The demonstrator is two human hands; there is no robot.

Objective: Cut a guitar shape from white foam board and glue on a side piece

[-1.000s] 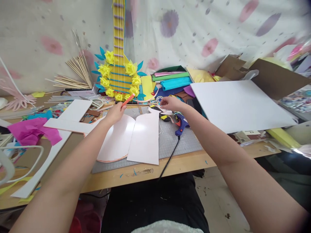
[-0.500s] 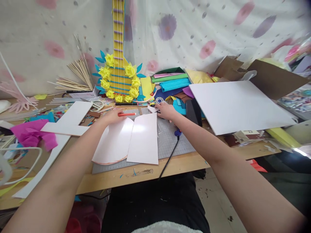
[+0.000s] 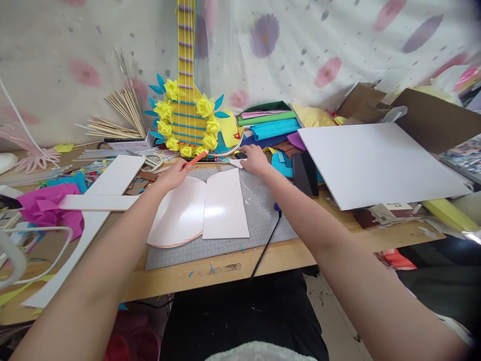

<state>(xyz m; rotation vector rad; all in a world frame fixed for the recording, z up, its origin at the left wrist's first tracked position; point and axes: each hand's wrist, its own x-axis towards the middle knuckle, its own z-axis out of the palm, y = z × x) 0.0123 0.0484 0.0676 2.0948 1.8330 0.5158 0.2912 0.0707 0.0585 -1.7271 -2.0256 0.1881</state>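
My left hand is closed on a slim orange pen-shaped tool, which now points up to the right. Under its wrist lies a white board piece with a curved, orange-marked lower edge. A straight-sided white board piece lies against it on the grey cutting mat. My right hand is at the mat's far edge, beside a small white scrap and a dark small object. Its fingers point away from me, and whether they grip anything is hidden.
A yellow paper guitar with yellow flowers stands at the back. White board strips and magenta paper lie left. A phone and large white board are right. A black cable crosses the table's front edge.
The orange tool has tilted upward in my left hand. My right hand has reached farther back, covering a white reel seen before. The two white pieces have shifted slightly away from me.
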